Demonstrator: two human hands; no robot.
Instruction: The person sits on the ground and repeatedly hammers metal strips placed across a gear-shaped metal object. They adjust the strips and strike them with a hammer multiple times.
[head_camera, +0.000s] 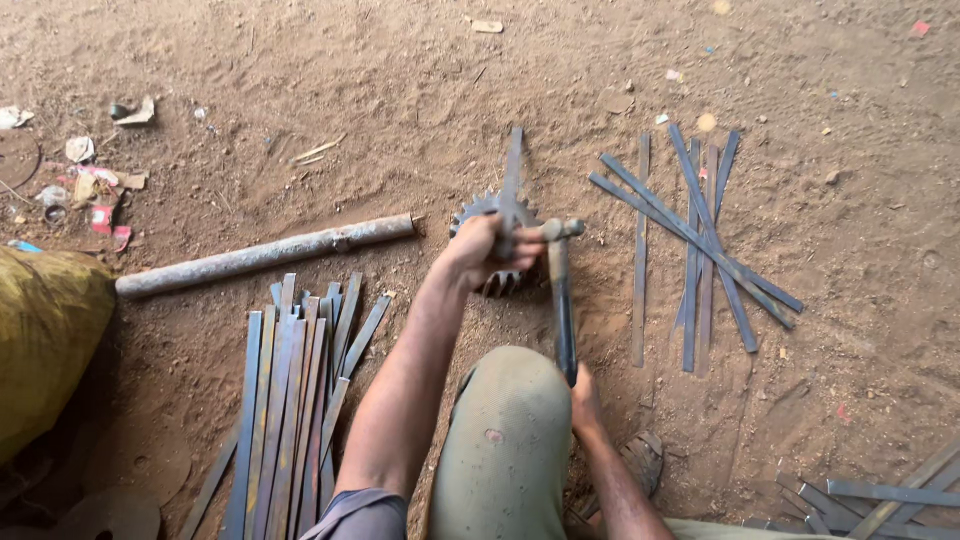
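Gear (487, 215) centre; strip stack (290, 400) left, crossed strips (700, 240) right.

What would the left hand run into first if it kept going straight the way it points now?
The left hand already grips a flat metal strip lying over a toothed gear. Beyond them, only bare dirt ground seems to follow, though depth is uncertain.

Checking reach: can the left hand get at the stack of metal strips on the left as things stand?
Probably yes, but not freely: the left hand is holding a strip on the gear. The stack of strips lies on open dirt beside the left forearm, with nothing between.
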